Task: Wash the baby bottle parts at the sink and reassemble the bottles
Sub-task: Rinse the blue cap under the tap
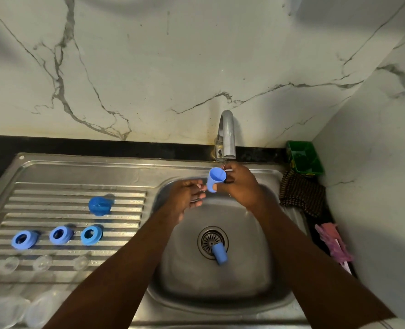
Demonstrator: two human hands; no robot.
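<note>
Two hands up at the far side of the sink basin (244, 269). Gripped in the right hand (240, 184), fingers curled round it: a blue bottle cap (215, 180), open mouth up, right under the thin stream from the tap (227, 136). Just left of it, the left hand (187, 194), holding nothing, fingers loose and spread, tips just beside the cap. Lying on its side across the drain strainer (206, 241): a second blue cap (220, 254). Out left on the ribbed drainboard (54, 210): a third blue cap (101, 205) farther back, three blue collar rings (61, 235) in a row, three clear teats (42, 262) nearer. Far right: green basket (304, 160), dark cloth (302, 193).
</note>
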